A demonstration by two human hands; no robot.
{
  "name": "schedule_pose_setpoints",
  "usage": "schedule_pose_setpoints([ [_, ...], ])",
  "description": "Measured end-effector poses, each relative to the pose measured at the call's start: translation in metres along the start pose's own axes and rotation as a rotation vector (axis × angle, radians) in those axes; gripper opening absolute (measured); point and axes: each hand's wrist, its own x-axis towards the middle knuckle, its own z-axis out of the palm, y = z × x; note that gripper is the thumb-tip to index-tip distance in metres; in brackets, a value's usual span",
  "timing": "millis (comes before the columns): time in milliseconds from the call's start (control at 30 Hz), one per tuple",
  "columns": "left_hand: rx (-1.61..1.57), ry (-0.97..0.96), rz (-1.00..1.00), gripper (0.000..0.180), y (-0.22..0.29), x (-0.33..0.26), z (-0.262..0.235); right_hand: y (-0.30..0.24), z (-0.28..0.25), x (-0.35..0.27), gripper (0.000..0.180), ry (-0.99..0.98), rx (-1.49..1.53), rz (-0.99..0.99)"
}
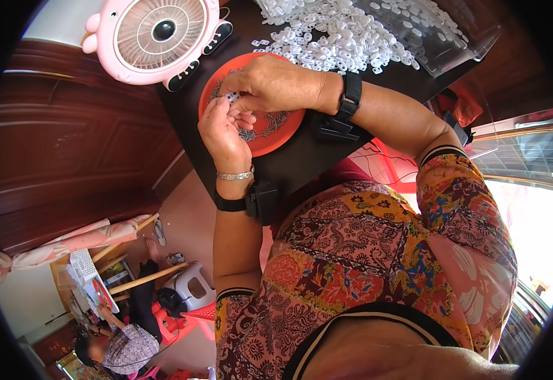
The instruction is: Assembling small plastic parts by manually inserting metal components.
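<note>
Both of my hands meet over a round orange-red tray (281,134) that holds many small grey screws (269,124). My left hand (225,134) is closed, its fingertips holding a small white plastic piece (232,97) with dark holes. From the right, my right hand (276,83) reaches over the tray with its fingers bent and pressed in at the same piece. Whatever lies between the right fingertips is hidden. A big heap of similar white plastic pieces (333,43) lies on the dark table behind my right hand.
A pink animal-shaped fan (107,47) stands at the table's far left. At the far right is a clear plastic container (457,54) with more white pieces. On the lower left, another person (127,345) sits at a second work spot, near a red plastic stool (172,323).
</note>
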Motion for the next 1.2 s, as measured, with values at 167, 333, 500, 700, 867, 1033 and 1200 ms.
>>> schedule_pose_setpoints([
  [167,0.007,0.029,0.005,0.025,-0.001,0.001,-0.001,-0.004,0.000,0.000,0.022,0.004,0.006,0.010],
  [333,0.000,0.000,0.042,0.024,-0.003,0.002,-0.001,-0.006,-0.001,-0.001,0.018,0.015,-0.012,0.000],
  [500,-0.006,0.018,0.064,0.023,-0.006,0.002,0.000,-0.005,-0.001,-0.002,0.014,0.053,-0.018,-0.077],
  [700,0.046,0.009,0.126,0.026,-0.004,0.001,0.000,-0.005,-0.010,0.002,0.023,0.071,-0.122,-0.065],
  [867,0.066,0.026,0.114,0.026,-0.002,0.005,-0.007,-0.012,-0.102,0.011,0.015,0.543,-0.546,0.173],
  [1033,0.056,0.005,0.116,0.026,-0.006,0.007,0.003,-0.006,-0.179,-0.007,0.037,0.843,-1.036,0.113],
  [1200,0.028,0.022,0.112,0.024,-0.006,0.009,-0.002,0.050,-0.151,-0.012,0.018,0.297,-0.655,0.176],
])
